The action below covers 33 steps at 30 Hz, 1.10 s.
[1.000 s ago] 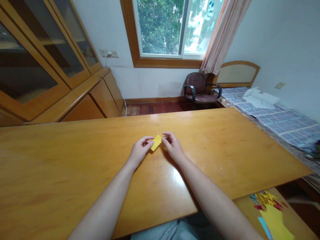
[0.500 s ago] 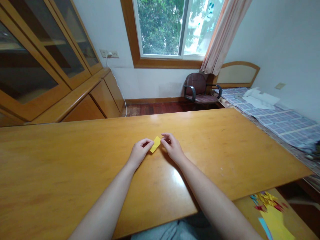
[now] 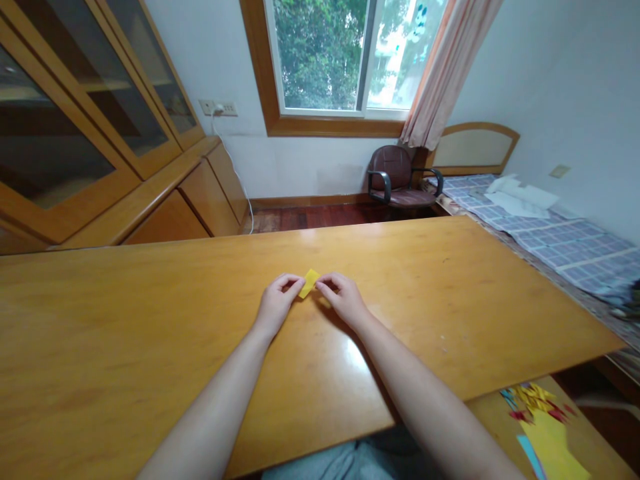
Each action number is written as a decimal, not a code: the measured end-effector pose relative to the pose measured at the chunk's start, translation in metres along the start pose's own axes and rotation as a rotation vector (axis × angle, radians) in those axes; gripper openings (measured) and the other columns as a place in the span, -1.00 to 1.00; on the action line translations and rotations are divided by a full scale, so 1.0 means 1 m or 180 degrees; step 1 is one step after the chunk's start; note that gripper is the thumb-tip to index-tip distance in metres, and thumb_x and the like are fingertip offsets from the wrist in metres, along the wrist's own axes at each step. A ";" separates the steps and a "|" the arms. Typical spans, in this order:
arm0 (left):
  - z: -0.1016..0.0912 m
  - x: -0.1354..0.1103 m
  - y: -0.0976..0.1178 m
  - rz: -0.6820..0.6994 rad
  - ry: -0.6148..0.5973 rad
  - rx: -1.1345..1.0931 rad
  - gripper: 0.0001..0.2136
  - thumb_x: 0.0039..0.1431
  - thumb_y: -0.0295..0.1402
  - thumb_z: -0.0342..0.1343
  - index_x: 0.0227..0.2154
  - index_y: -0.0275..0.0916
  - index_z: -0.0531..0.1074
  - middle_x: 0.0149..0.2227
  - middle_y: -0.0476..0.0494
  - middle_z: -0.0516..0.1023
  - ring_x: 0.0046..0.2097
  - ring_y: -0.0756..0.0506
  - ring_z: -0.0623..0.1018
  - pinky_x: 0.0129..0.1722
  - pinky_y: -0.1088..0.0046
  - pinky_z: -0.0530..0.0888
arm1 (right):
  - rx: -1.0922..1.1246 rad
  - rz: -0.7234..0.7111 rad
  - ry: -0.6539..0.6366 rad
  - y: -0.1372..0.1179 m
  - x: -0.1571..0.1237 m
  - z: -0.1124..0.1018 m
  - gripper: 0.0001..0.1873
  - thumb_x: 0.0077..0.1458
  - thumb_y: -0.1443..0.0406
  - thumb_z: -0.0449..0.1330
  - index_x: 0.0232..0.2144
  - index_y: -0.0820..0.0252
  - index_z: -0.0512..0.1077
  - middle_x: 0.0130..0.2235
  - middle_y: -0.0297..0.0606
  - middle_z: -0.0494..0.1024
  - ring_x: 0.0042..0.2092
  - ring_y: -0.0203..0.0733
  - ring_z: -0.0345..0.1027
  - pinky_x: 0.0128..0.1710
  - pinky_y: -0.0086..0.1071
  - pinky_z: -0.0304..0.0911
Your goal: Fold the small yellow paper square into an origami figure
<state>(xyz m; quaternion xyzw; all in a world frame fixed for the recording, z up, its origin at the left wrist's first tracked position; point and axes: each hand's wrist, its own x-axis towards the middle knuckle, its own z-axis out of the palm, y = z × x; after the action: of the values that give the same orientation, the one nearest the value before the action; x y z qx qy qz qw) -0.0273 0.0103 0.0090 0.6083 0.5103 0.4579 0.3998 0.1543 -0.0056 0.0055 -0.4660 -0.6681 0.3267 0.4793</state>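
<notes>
A small piece of yellow paper point(image 3: 310, 283) is held tilted between my two hands, a little above the wooden table point(image 3: 165, 333). My left hand point(image 3: 281, 300) pinches its left edge between thumb and fingers. On the other side, the thumb and fingertips of my right hand point(image 3: 343, 297) are closed on the right edge of the paper. Fingertips cover both side edges, so whether the paper is folded there cannot be made out.
Lower right, a lower surface point(image 3: 493, 427) bears yellow sheets point(image 3: 553, 443), a light blue strip point(image 3: 531, 457) and a heap of small coloured paper pieces point(image 3: 537, 398). Beyond the table stand a brown armchair point(image 3: 395, 173), a bed point(image 3: 565, 247) and a glass-fronted cabinet point(image 3: 120, 173).
The right fingers have closed onto the paper's right edge, moving slightly left and down. The paper has shifted a little up and to the left, and less of it shows.
</notes>
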 end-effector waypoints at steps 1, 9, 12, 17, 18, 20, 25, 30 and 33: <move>0.000 0.000 0.000 0.0030 -0.0022 0.0040 -0.77 0.06 -0.16 0.18 -0.45 -0.24 0.53 -0.39 -0.08 0.54 -0.27 -0.09 0.48 -0.21 0.44 0.38 | -0.0002 0.0024 -0.0021 0.000 0.000 0.000 -0.84 0.17 0.23 0.16 -0.35 0.17 0.50 -0.32 -0.25 0.57 -0.28 -0.20 0.42 -0.22 -0.33 0.27; 0.001 -0.002 0.003 0.0238 -0.0087 0.0321 -0.78 0.11 -0.18 0.15 -0.45 -0.24 0.52 -0.39 -0.06 0.52 -0.28 -0.07 0.49 -0.24 0.46 0.38 | 0.0538 0.0355 -0.0002 0.004 -0.001 0.006 -0.77 0.12 0.23 0.19 -0.17 0.19 0.36 -0.31 -0.27 0.56 -0.30 -0.24 0.46 -0.24 -0.35 0.35; 0.001 -0.003 0.005 0.0317 -0.0069 0.0376 -0.78 0.12 -0.19 0.14 -0.45 -0.23 0.51 -0.38 -0.06 0.51 -0.28 -0.07 0.49 -0.26 0.47 0.39 | 0.0583 0.0293 -0.0006 0.007 -0.001 0.007 -0.67 0.12 0.24 0.20 -0.07 0.15 0.29 -0.33 -0.32 0.53 -0.34 -0.27 0.44 -0.27 -0.37 0.34; 0.002 -0.003 0.004 0.0344 -0.0018 0.0452 -0.79 0.13 -0.20 0.14 -0.45 -0.24 0.51 -0.38 -0.06 0.51 -0.29 -0.06 0.49 -0.26 0.47 0.40 | 0.0396 0.0145 0.0042 0.010 -0.001 0.007 -0.68 0.12 0.26 0.20 -0.06 0.13 0.31 -0.31 -0.33 0.50 -0.34 -0.29 0.39 -0.28 -0.39 0.32; 0.002 -0.002 0.003 0.0346 -0.0019 0.0466 -0.79 0.13 -0.20 0.14 -0.45 -0.24 0.51 -0.38 -0.06 0.51 -0.29 -0.06 0.50 -0.26 0.47 0.40 | 0.0360 0.0139 0.0029 0.010 -0.001 0.006 -0.70 0.12 0.26 0.20 -0.08 0.14 0.32 -0.31 -0.33 0.49 -0.34 -0.29 0.39 -0.28 -0.39 0.31; 0.002 -0.002 0.001 0.0352 -0.0025 0.0485 -0.78 0.14 -0.19 0.13 -0.45 -0.24 0.51 -0.38 -0.06 0.51 -0.29 -0.06 0.50 -0.26 0.46 0.40 | 0.0282 0.0131 0.0004 0.009 -0.001 0.006 -0.73 0.11 0.27 0.20 -0.11 0.15 0.34 -0.32 -0.33 0.49 -0.33 -0.29 0.38 -0.28 -0.39 0.30; 0.002 -0.003 -0.001 0.0376 -0.0045 0.0530 -0.78 0.14 -0.18 0.13 -0.44 -0.23 0.51 -0.38 -0.06 0.52 -0.29 -0.07 0.51 -0.26 0.45 0.40 | 0.0288 0.0158 0.0019 0.010 -0.001 0.007 -0.73 0.09 0.29 0.20 -0.13 0.16 0.35 -0.33 -0.33 0.49 -0.33 -0.29 0.38 -0.27 -0.39 0.29; 0.002 -0.004 0.001 0.0404 -0.0062 0.0610 -0.81 0.13 -0.21 0.14 -0.44 -0.22 0.51 -0.37 -0.06 0.52 -0.29 -0.07 0.50 -0.26 0.45 0.40 | 0.0394 0.0248 -0.0030 0.008 -0.001 0.006 -0.77 0.08 0.27 0.20 -0.18 0.18 0.38 -0.35 -0.32 0.50 -0.34 -0.28 0.39 -0.27 -0.38 0.30; 0.002 -0.004 0.003 0.0421 -0.0092 0.0675 -0.81 0.13 -0.22 0.14 -0.45 -0.22 0.51 -0.38 -0.06 0.51 -0.30 -0.07 0.50 -0.26 0.45 0.41 | 0.0366 0.0282 -0.0071 0.005 -0.001 0.005 -0.81 0.07 0.27 0.21 -0.24 0.19 0.39 -0.37 -0.31 0.51 -0.35 -0.27 0.39 -0.29 -0.38 0.29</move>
<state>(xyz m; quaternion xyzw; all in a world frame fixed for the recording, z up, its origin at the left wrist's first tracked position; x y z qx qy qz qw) -0.0251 0.0055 0.0106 0.6861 0.5088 0.4179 0.3096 0.1510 -0.0052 -0.0006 -0.4632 -0.6323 0.3906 0.4829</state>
